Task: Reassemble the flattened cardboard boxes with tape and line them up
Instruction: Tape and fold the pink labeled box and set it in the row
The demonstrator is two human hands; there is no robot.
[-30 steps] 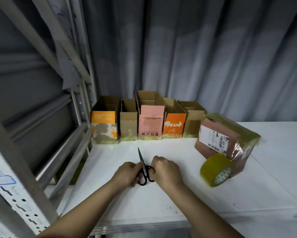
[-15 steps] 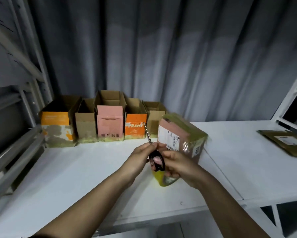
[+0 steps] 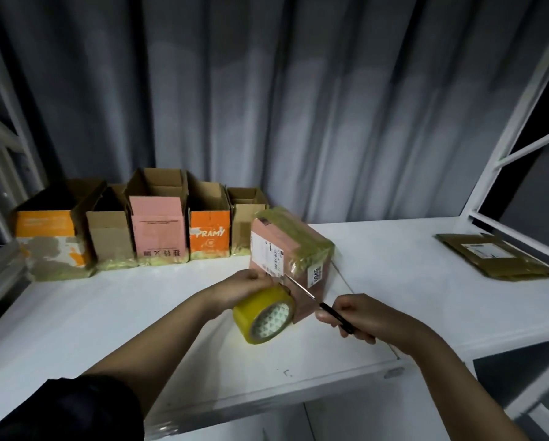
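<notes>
Hands parted | left hand (image 3: pixel 246 286) grips tape roll (image 3: pixel 263 316), fingertips hidden | right hand (image 3: pixel 354 316) fingers pinch scissors (image 3: pixel 317 302)

Premises appear to be a packing or storage room: white metal shelving (image 3: pixel 518 128), grey curtain (image 3: pixel 298 100) backdrop, open boxes (image 3: pixel 158 230) along the shelf's (image 3: pixel 394 265) rear edge.

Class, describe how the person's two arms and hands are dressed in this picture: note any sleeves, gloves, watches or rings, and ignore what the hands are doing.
Both hands, the left hand and the right hand, are bare, with no gloves; no rings or watch can be seen. Both forearms are uncovered. A dark sleeve covers the left upper arm at the bottom left corner. No sleeve shows on the right arm within the picture.
</notes>
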